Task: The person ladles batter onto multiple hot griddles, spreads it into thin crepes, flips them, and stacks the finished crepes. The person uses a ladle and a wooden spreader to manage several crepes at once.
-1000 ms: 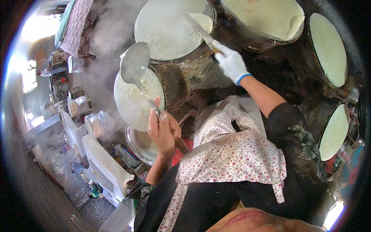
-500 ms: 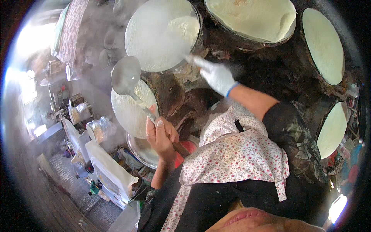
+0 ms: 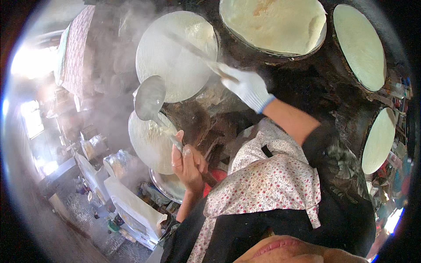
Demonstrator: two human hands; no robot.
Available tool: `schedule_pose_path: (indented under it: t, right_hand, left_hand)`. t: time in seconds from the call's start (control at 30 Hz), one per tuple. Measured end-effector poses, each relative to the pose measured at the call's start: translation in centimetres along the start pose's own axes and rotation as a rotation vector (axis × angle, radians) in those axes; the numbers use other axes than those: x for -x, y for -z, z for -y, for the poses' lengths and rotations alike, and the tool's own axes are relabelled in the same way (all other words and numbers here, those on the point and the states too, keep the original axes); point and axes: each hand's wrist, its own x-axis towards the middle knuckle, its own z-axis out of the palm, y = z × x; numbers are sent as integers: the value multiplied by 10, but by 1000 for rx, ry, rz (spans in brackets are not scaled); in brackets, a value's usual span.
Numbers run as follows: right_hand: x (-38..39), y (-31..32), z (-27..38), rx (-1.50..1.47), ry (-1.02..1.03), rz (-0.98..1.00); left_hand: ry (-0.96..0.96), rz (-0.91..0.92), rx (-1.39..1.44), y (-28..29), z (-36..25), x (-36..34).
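In the head view my left hand [image 3: 189,168] grips the handle of a steel ladle [image 3: 149,98], its bowl held over the gap between two round griddles on the left. My right hand [image 3: 243,87], in a white glove with a blue cuff, grips a long flat spatula [image 3: 190,50], whose blade reaches across a steaming white round sheet [image 3: 169,76] on the upper griddle. Another round sheet [image 3: 147,149] lies below the ladle, partly hidden by it. A steel basin [image 3: 163,190] shows behind my left wrist, beside something red.
More round griddles bearing pale sheets stand at top [image 3: 272,24], upper right [image 3: 359,46] and right [image 3: 377,140]. At left are wrapped bundles [image 3: 116,164], long white-covered objects [image 3: 131,208] and a hanging patterned cloth [image 3: 76,52], behind drifting steam.
My gloved hand and spatula have shifted left and down, the blade now lying across more of the upper sheet. My left hand still holds the ladle. The whole view has shifted slightly.
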Motion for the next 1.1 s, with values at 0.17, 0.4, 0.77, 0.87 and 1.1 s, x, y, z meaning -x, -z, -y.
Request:
schedule_pose_path:
  t: [0.17, 0.4, 0.77, 0.87, 1.1]
  right_hand:
    - [8, 8, -5, -42, -180, -112]
    - [-59, -9, 12, -82, -79, 12]
    - [-121, 8, 11, 190, 72, 153]
    - [-102, 15, 15, 331, -27, 163]
    - [-26, 6, 24, 271, -123, 73]
  left_hand:
    - [33, -24, 6, 5, -2, -6]
    - [94, -42, -21, 4, 3, 6]
    - [126, -51, 104, 30, 15, 27]
    - [172, -79, 197, 36, 24, 29]
    - [101, -92, 181, 51, 40, 33]
